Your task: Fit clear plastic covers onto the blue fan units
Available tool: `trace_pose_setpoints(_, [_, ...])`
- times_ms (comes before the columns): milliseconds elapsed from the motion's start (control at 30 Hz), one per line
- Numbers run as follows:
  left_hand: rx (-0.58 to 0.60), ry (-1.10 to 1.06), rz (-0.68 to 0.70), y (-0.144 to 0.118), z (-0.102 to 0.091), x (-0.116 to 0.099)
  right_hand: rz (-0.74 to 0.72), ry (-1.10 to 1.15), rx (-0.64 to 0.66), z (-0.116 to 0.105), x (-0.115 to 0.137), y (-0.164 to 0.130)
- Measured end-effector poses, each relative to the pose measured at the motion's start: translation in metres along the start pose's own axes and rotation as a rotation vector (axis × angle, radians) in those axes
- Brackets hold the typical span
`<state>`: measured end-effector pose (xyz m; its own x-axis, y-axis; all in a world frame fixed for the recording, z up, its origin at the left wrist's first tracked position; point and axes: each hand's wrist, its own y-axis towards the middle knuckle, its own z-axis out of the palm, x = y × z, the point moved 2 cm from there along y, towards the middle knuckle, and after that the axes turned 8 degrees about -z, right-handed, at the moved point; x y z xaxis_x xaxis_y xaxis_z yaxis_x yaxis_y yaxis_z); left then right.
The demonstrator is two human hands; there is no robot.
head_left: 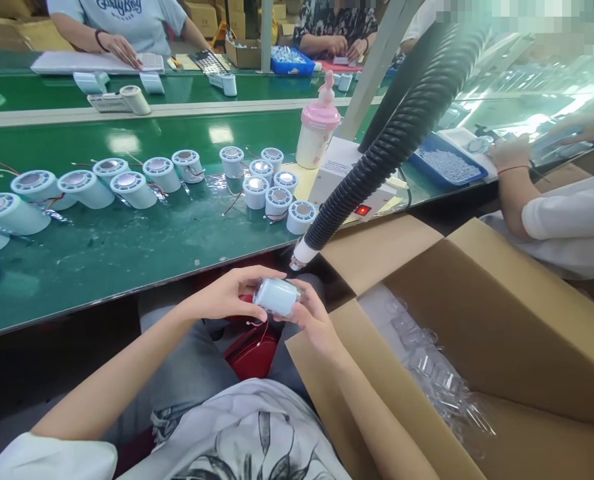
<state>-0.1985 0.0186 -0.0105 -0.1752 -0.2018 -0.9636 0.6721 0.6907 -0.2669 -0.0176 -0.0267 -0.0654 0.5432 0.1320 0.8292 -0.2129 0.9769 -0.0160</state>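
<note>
One pale blue cylinder in hand, many more waiting on the green tabletop.

The left hand [227, 297] and right hand [311, 319] are gripping a pale blue cylinder [277, 297] over the lap, fingers clamped on its ends, just below the black hose nozzle [301, 255]. Roughly a dozen and a half similar wired units [275, 190] are sitting on the tabletop [127, 247]; an open cardboard box [477, 320] of clear plastic pieces is standing at the right. Other people are working around the factory line.

One pale blue cylinder [277, 297] between both hands — about seventeen more cylinders [257, 192] beyond them; one pink-lidded bottle [317, 130].
</note>
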Motion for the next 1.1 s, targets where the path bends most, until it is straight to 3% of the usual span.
trace_pose_setpoints(233, [-0.108, -0.054, -0.028, 0.031, -0.008, -0.001, -0.097, 0.133, -0.162, 0.002, -0.019, 0.007])
trace_pose_setpoints(333, [-0.094, -0.067, -0.046, 0.042, -0.01, 0.002, -0.135, 0.155, -0.21, 0.003, -0.028, 0.007])
trace_pose_setpoints(633, [-0.057, -0.082, -0.008, 0.035, -0.014, 0.0, -0.15, 0.146, -0.191, 0.0, -0.018, 0.013])
trace_pose_setpoints(867, [-0.062, -0.002, 0.013, 0.037, -0.011, -0.018, -0.216, 0.203, -0.249, 0.019, -0.026, 0.011])
trace_pose_setpoints(1100, [-0.003, 0.019, 0.061, 0.039, -0.003, -0.02, -0.252, 0.247, -0.303, 0.027, -0.029, -0.001])
